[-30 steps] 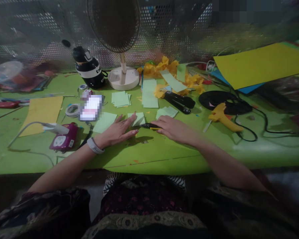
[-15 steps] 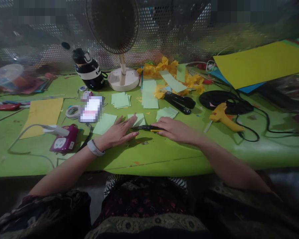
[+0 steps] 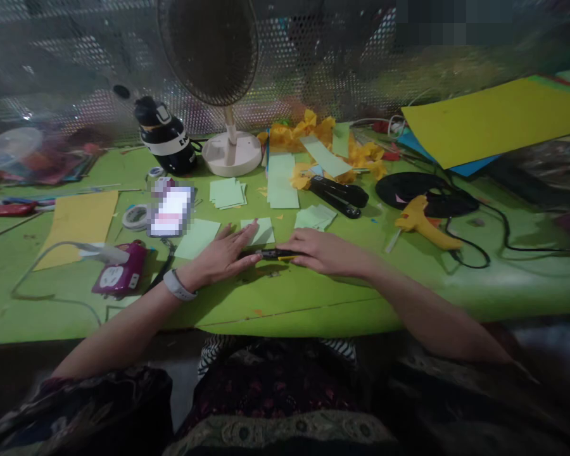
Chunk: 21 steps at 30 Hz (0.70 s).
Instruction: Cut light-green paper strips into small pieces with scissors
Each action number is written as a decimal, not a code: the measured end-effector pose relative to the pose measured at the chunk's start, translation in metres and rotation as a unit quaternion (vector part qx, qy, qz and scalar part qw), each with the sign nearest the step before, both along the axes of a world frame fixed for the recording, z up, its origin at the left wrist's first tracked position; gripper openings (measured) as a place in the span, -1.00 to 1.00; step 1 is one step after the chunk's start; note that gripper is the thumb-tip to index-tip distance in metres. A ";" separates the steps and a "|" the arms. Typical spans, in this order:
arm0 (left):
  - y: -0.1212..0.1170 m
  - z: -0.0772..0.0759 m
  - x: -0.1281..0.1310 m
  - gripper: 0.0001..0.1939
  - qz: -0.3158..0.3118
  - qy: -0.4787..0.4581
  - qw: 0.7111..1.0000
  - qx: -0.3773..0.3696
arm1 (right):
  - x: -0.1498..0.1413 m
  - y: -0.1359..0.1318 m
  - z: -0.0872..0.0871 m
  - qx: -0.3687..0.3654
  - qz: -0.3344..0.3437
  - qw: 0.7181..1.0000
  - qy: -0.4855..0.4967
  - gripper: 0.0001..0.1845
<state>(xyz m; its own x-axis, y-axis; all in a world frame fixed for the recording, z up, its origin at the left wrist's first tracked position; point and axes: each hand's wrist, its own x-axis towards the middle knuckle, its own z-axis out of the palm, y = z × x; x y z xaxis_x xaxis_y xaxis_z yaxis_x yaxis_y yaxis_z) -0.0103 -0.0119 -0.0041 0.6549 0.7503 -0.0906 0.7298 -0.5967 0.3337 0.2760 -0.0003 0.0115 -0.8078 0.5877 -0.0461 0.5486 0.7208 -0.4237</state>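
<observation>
My left hand [image 3: 221, 253] lies palm down with fingers spread, a pale band on its wrist. Its fingertips rest at the edge of a pale green paper piece [image 3: 262, 232], and its thumb meets the left end of a slim black-and-yellow tool [image 3: 270, 254]. Fingers of my right hand [image 3: 325, 252] are closed over the other end of that tool, low on the green table [image 3: 275, 304]; its exact kind is not clear. A larger pale green sheet [image 3: 197, 239] is partly under my left hand. Just beyond my right hand lie several overlapping green pieces [image 3: 316, 217].
A stack of green squares [image 3: 227, 192], a stapler [image 3: 339, 195] and a yellow glue gun [image 3: 425, 221] lie beyond my hands. Leftward are a phone [image 3: 171, 211], tape roll [image 3: 136, 217] and purple power adapter [image 3: 120, 269]. A fan [image 3: 232, 153] and bottle [image 3: 168, 142] stand behind.
The tool and my right hand have shifted slightly left and toward me, so its tip now meets my left thumb. More of the small green paper shows. The view has shifted slightly.
</observation>
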 end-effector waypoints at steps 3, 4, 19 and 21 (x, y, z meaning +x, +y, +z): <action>0.000 0.001 0.000 -0.18 0.006 0.000 1.000 -0.007 | 0.005 -0.001 0.002 -0.017 0.025 1.000 0.005 -0.55; 0.000 0.001 0.000 -0.19 0.010 -0.002 1.000 -0.009 | 0.007 -0.002 0.003 -0.021 0.028 0.999 0.004 -0.56; 0.067 0.022 0.005 -0.34 0.176 -0.005 0.977 -0.120 | 0.011 -0.002 0.003 -0.034 0.036 0.999 -0.001 -0.53; 0.071 0.022 0.008 -0.52 0.176 -0.013 0.972 -0.156 | 0.011 -0.001 0.002 -0.034 0.035 0.999 -0.004 -0.53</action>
